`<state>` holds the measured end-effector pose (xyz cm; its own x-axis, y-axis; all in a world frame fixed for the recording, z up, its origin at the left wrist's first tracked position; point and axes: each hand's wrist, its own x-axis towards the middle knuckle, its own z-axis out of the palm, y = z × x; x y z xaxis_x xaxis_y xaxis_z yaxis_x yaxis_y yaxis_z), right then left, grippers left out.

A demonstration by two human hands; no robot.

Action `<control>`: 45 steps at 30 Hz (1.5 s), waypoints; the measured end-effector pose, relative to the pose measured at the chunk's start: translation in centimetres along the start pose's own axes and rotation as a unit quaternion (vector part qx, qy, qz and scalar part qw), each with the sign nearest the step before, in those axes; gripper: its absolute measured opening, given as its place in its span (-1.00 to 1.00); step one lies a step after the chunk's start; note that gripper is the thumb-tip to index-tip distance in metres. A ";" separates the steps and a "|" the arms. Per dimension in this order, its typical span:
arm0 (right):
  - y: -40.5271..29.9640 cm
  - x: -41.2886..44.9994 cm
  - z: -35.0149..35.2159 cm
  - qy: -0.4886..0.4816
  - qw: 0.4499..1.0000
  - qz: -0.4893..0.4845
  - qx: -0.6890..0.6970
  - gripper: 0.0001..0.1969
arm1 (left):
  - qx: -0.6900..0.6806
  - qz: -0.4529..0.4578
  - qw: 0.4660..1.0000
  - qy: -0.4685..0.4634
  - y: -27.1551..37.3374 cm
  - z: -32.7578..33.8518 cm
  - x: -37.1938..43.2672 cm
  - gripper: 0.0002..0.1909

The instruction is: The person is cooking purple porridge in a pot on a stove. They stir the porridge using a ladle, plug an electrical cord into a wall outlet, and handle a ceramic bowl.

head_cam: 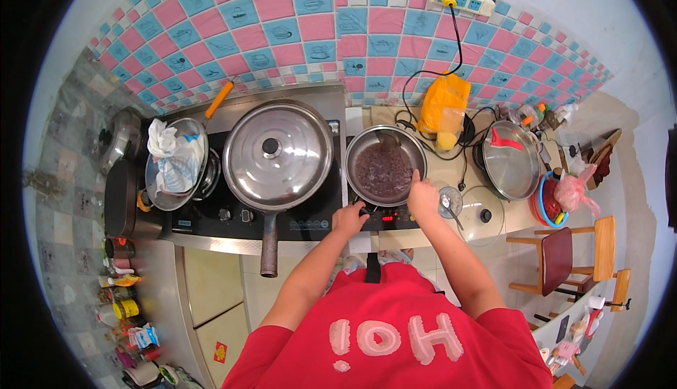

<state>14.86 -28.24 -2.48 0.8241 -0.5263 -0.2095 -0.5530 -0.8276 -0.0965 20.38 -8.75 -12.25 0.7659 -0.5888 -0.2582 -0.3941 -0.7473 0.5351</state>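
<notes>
My left hand (349,219) grips the short black handle (365,210) of a round metal pan, at its lower left. The pan (385,198) stands on an induction cooker (394,222) with lit red digits and holds a dark brown liquid or paste. What looks like a dark utensil or piece (389,139) shows near its far side. My right hand (423,196) is at the pan's lower right rim, its index finger extended over the rim; whether it holds anything is hidden. Just right of this hand is a small glass bowl (450,198) with a spoon.
A lidded wok (277,156) with a long handle stands left on the gas hob. Farther left is a colander (182,164) with cloths. At right are a glass lid (482,217), a large pot (510,161), a yellow bag (444,103), a black cord (459,34) and a blue-rimmed basin (552,206).
</notes>
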 end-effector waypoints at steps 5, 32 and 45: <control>0.3 -1.0 0.1 0.006 0.993 -0.122 0.001 -0.52 | -0.001 0.004 1.000 0.012 -0.3 0.3 0.1 -0.65; 7.8 -0.5 -4.4 -0.142 0.981 -0.131 -0.028 -0.75 | 0.007 0.009 1.000 0.009 0.0 0.2 0.1 -0.65; 4.3 -4.8 -0.4 -0.222 0.859 0.129 0.443 -0.77 | 0.020 0.001 1.000 -0.001 0.0 0.0 0.0 -0.64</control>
<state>8.57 -29.32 -1.49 0.6413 -0.3809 -0.6661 -0.7484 -0.1188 -0.6526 20.35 -8.72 -12.27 0.7636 -0.5913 -0.2595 -0.4162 -0.7580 0.5022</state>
